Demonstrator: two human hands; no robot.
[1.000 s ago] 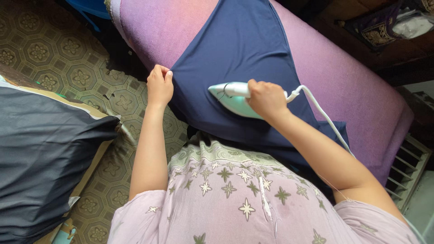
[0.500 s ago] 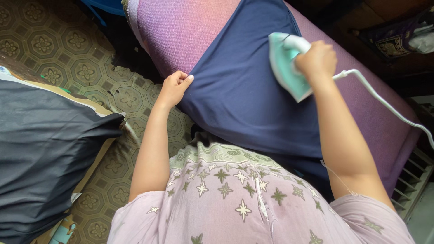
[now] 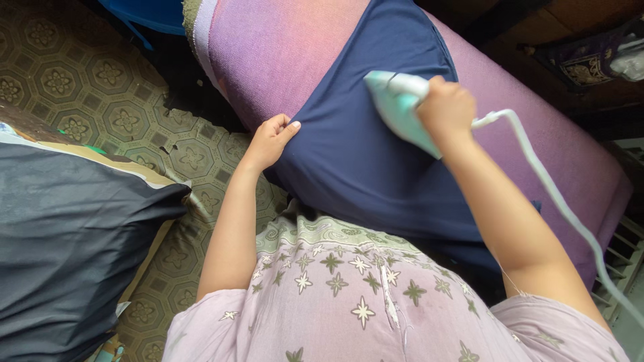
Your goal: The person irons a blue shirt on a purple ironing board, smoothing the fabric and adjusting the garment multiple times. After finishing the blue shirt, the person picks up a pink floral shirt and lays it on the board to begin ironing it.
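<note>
A navy blue cloth [image 3: 362,134] lies spread over a purple padded ironing surface [image 3: 268,53]. My left hand [image 3: 270,141] pinches the cloth's left edge at the surface's rim. My right hand [image 3: 446,107] grips the handle of a pale green and white iron [image 3: 397,104], which rests tilted on the cloth near its right side. The iron's white cord [image 3: 550,194] runs down to the right past my forearm.
A dark blue-black pillow [image 3: 74,248] lies at the left on a patterned floor covering [image 3: 114,107]. A blue item [image 3: 144,13] shows at the top. A metal rack [image 3: 624,255] sits at the right edge, dark fabric with trim [image 3: 577,53] at the top right.
The iron went from the cloth's middle up to the far right, then came back slightly left and down. My left hand kept its hold on the cloth's edge.
</note>
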